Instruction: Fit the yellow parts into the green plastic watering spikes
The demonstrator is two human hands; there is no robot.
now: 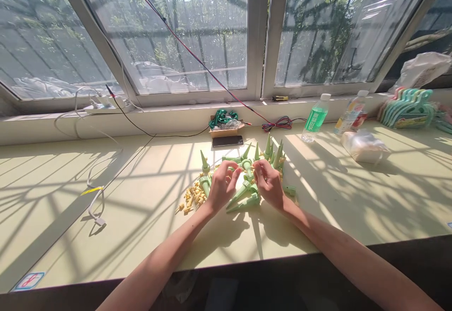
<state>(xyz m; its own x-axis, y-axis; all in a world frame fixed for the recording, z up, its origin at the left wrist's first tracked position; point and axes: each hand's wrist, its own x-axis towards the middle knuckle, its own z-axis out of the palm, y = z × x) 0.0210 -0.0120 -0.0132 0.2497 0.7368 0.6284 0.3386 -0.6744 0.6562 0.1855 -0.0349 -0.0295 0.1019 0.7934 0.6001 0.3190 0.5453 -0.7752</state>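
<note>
Over the sunlit desk [77, 240], the left grip [223, 184] and right grip [270, 184] were held near each other among green spikes [249, 202], with smaller yellow pieces [192, 195] heaped beside the left one. Light fingertip handling, squarely aligned, seemed called for with such slim parts. Both grips were partly curled, thumbs near forefingers; whether anything was pinched could not be told.

Left hand [223, 186] and right hand [270, 183] are partly hiding green spikes [249, 202]; anything pinched is proving too small to tell. The lower edge is cropping both forearms [176, 249].
</note>
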